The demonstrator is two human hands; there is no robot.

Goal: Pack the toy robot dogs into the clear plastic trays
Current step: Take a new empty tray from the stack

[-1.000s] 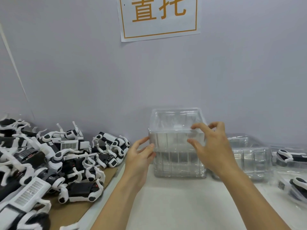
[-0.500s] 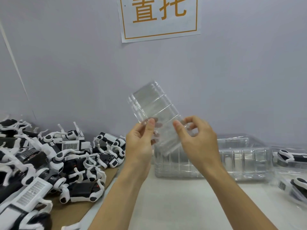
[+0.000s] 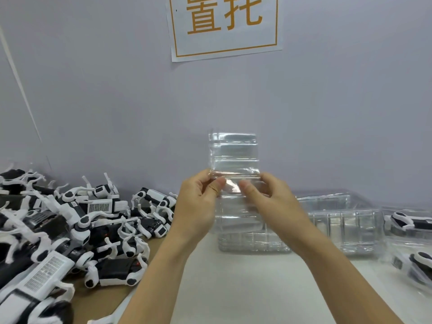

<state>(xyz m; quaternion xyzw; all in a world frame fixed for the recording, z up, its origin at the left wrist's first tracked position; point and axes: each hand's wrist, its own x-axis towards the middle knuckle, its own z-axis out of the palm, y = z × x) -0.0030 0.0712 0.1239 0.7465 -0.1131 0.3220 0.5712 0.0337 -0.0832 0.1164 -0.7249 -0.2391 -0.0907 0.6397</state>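
Since half a second ago the clear tray has swung from a leftward tilt to stand upright in the air, squarely before the wall, and both hands have shifted slightly with it. Left hand pinches the tray's lower left part, thumb in front and fingers curled behind; right hand pinches the lower right part the same way. Nothing lies in the held tray.

Behind and below it, a stack of clear trays sits on the white table against the wall, partly hidden by the hands and forearms. Just to its right stands a second stack of clear trays; how many trays either stack holds is unclear. At the right edge, two packed trays each hold a white-and-black toy robot dog.

On the left, a heap of loose toy robot dogs lies tangled on a brown cardboard sheet, legs sticking out in all directions, well apart from the held tray. A paper sign with orange characters hangs on the wall above.
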